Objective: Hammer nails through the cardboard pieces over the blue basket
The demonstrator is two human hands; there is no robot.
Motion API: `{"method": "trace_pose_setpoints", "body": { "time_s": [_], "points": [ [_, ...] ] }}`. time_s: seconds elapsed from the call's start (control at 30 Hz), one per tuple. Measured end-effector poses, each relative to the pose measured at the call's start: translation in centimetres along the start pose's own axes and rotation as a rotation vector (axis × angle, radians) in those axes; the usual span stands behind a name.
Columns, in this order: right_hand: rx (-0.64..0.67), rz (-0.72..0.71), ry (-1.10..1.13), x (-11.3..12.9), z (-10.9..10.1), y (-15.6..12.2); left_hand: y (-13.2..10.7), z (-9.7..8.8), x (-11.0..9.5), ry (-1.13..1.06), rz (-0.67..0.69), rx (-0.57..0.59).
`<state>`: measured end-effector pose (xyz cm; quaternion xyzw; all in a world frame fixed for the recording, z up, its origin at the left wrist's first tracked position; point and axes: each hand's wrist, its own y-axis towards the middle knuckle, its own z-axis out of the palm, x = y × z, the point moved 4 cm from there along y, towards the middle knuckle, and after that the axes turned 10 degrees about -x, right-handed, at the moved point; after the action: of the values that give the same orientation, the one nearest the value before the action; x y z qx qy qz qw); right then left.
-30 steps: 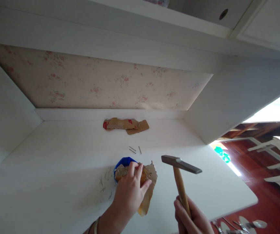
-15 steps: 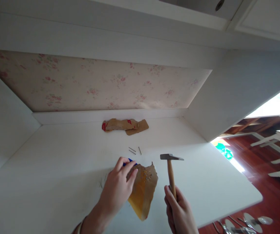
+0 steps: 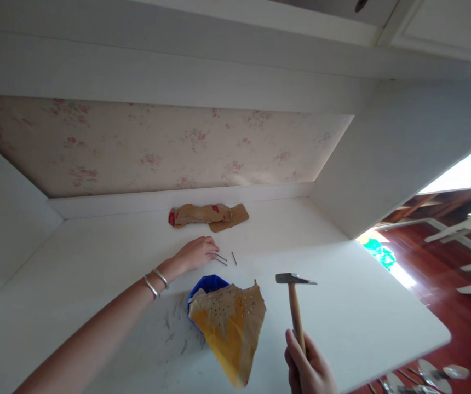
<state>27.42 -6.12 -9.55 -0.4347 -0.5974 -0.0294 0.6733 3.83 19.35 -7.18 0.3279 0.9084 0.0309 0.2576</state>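
Note:
My left hand (image 3: 195, 253) is stretched out over the white desk (image 3: 96, 262), fingers curled at a few loose nails (image 3: 224, 258); whether it grips one I cannot see. Two bangles (image 3: 155, 280) ring that wrist. My right hand (image 3: 307, 369) is closed round the wooden handle of a small hammer (image 3: 295, 295), held upright with its metal head just right of a torn piece of brown and yellow cardboard (image 3: 229, 323). The cardboard is full of small holes and lies over a blue object (image 3: 202, 285).
A second strip of brown cardboard with red marks (image 3: 207, 216) lies at the back by the floral wall panel. White side walls and a shelf box in the desk. Right of the desk edge there is red floor, white furniture and several spoons (image 3: 420, 375).
My left hand has let go of the punched cardboard and reached forward to the loose nails. The hammer has stayed upright in my right hand, shifting slightly right.

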Motion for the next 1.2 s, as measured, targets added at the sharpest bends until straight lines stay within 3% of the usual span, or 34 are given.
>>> {"method": "trace_pose_setpoints", "body": {
  "time_s": [0.23,0.57,0.77,0.93,1.03,1.1,1.2],
  "points": [
    [-0.062,0.073,0.026,-0.3,-1.3,0.5,1.6,2.5,1.0,0.020,0.086,0.033],
    [-0.016,0.072,0.008,-0.1,-0.5,0.3,1.7,2.7,0.2,0.016,0.134,0.023],
    [-0.003,0.067,0.004,0.2,-0.5,-0.3,0.0,-0.3,-0.3,-0.009,0.031,-0.126],
    [0.101,-0.004,-0.075,0.6,0.3,-1.5,-4.0,-4.0,-1.1,-0.042,-0.091,-0.286],
    [0.187,-0.096,-0.119,1.3,1.5,-2.1,-7.1,-5.7,-2.4,-0.067,-0.200,-0.378],
    [0.190,-0.150,-0.131,2.1,2.3,-2.3,-9.1,-6.7,-3.4,-0.153,-0.365,-0.443],
    [0.156,-0.206,-0.133,3.8,3.2,-2.1,-11.2,-7.4,-6.3,-0.249,-0.458,-0.438]
  ]
}}
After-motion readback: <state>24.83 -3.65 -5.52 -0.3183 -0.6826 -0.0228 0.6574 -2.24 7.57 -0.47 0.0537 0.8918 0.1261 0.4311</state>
